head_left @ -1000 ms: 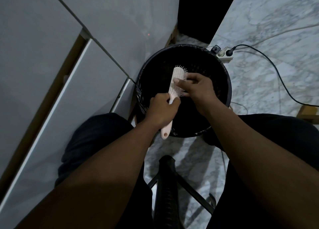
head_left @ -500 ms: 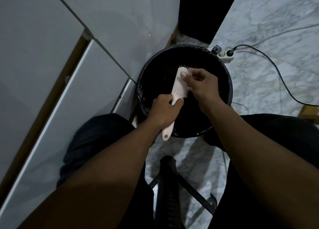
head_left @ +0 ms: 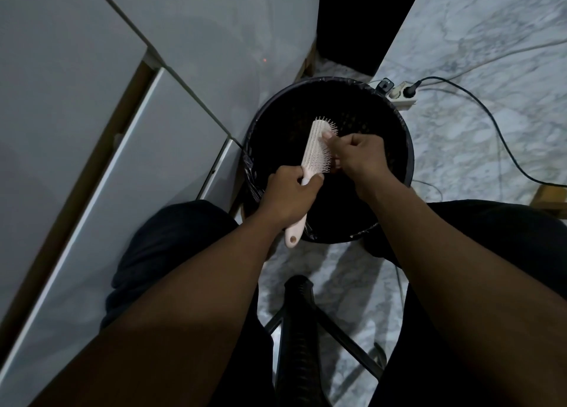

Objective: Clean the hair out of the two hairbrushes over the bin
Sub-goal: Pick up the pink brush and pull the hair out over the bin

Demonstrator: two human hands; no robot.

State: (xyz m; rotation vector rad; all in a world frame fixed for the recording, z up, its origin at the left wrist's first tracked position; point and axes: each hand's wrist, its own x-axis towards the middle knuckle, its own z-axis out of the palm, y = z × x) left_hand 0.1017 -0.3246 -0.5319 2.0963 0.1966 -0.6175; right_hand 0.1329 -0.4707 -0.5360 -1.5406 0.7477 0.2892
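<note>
A pale pink hairbrush [head_left: 316, 144] is held over the round black bin [head_left: 402, 136], bristles facing right. My left hand [head_left: 290, 196] is closed around its handle, whose end pokes out below my wrist. My right hand [head_left: 357, 153] rests against the bristle side, thumb pressed on the upper bristles and fingers curled at the lower ones. Whether hair is pinched between them is too dark to tell. Only one brush is in view.
White cabinet doors [head_left: 122, 161] stand along the left, close to the bin. A white power strip [head_left: 402, 95] with a black cable [head_left: 491, 124] lies on the marble floor at the right. A black stool frame [head_left: 299, 330] sits between my knees.
My right hand has shifted along the bristles, first up toward the brush tip and then curling back down over them. The left hand keeps the handle steady over the bin.
</note>
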